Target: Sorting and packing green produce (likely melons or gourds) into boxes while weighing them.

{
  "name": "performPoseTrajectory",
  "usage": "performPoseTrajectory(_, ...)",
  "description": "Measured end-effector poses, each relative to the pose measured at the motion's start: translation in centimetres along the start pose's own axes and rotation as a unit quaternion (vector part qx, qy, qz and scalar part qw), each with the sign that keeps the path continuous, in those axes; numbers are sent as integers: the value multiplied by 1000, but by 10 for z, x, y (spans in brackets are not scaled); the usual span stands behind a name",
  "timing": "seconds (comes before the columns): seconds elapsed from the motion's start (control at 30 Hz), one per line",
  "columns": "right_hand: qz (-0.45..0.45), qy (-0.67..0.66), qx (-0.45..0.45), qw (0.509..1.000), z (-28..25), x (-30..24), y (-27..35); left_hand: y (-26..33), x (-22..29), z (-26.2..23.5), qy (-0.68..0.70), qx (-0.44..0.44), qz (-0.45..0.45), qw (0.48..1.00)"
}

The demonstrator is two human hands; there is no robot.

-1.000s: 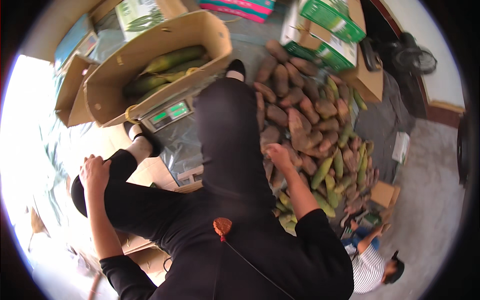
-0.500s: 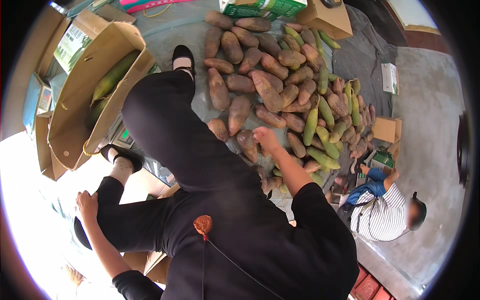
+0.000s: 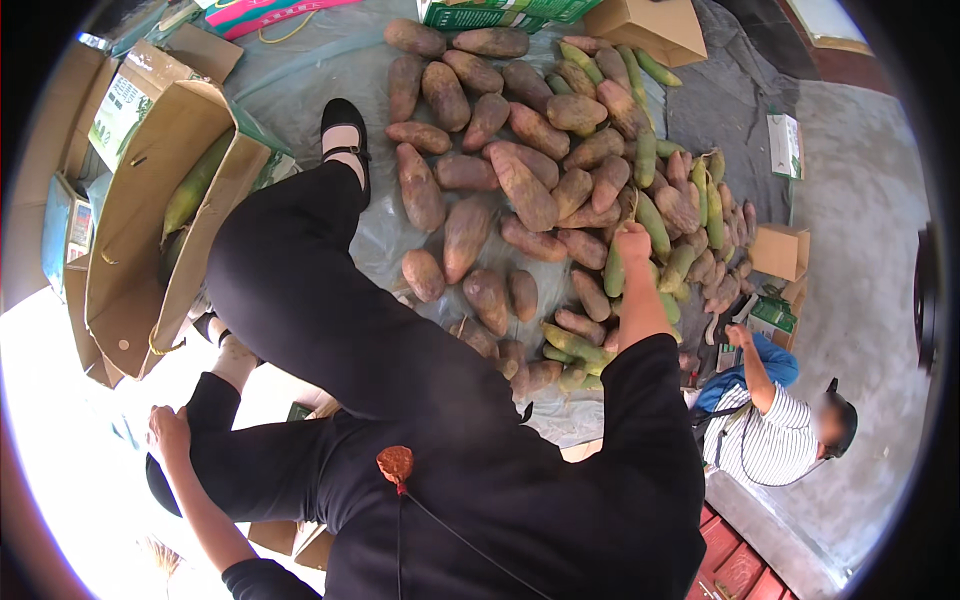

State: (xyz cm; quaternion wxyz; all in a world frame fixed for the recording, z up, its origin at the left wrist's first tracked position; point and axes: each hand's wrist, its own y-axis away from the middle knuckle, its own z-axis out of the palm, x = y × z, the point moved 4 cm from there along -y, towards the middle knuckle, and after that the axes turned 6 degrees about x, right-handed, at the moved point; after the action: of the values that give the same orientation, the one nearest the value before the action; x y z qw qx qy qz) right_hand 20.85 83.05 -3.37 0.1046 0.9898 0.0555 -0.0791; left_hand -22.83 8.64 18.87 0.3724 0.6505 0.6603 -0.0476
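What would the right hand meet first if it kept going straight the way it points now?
Most likely the brown tubers just beyond the right hand; a green one lies close beside. Depth is unclear.

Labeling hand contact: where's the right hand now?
In the head view the right hand is right of centre, reaching into the pile of brown and green produce on the plastic sheet, at a green piece.
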Motion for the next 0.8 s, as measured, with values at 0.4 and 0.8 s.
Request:
performPoseTrajectory(0.4,2,-7,-93,996,23,29,-72,1,23,-17,-26,31,24,999)
performPoseTrajectory(0.8,-47,-8,86,995,-20,15,-23,3,34,-24,51,42,22,998)
